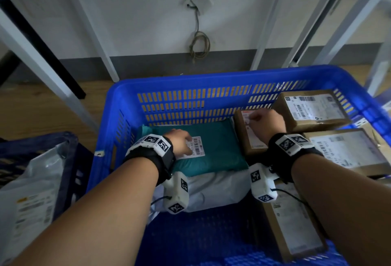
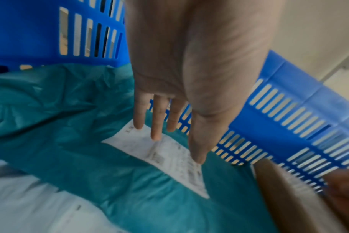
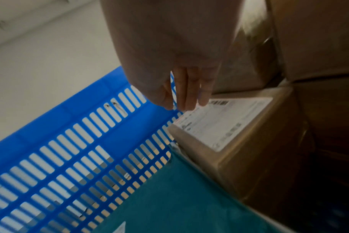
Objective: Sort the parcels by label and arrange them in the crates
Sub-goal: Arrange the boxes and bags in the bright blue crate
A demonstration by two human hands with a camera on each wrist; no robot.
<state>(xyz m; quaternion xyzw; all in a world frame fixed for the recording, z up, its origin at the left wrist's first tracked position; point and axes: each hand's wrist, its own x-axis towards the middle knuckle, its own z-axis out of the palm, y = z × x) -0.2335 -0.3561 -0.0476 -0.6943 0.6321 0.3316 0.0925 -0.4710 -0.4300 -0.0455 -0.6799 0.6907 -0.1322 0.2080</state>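
Note:
Both hands are inside a blue slatted crate [image 1: 190, 79]. A teal mailer bag [image 1: 220, 151] lies flat in it on a white mailer bag [image 1: 213, 191]. My left hand [image 1: 181, 141] hangs just over the teal bag's white label [image 2: 163, 156], fingers [image 2: 156, 124] straight and pointing down at it, holding nothing. My right hand [image 1: 265, 125] hovers over a small brown carton [image 3: 235, 151] beside the teal bag [image 3: 179, 201], straight fingers [image 3: 186, 94] at the far edge of its label [image 3: 221, 119]. Neither hand grips anything.
More brown cartons fill the crate's right side: one at the back [image 1: 313, 109], one in the middle [image 1: 349, 151], one at the front [image 1: 294, 223]. A dark crate [image 1: 69, 159] on the left holds a grey mailer bag [image 1: 31, 198]. Metal rack legs [image 1: 101, 32] stand behind.

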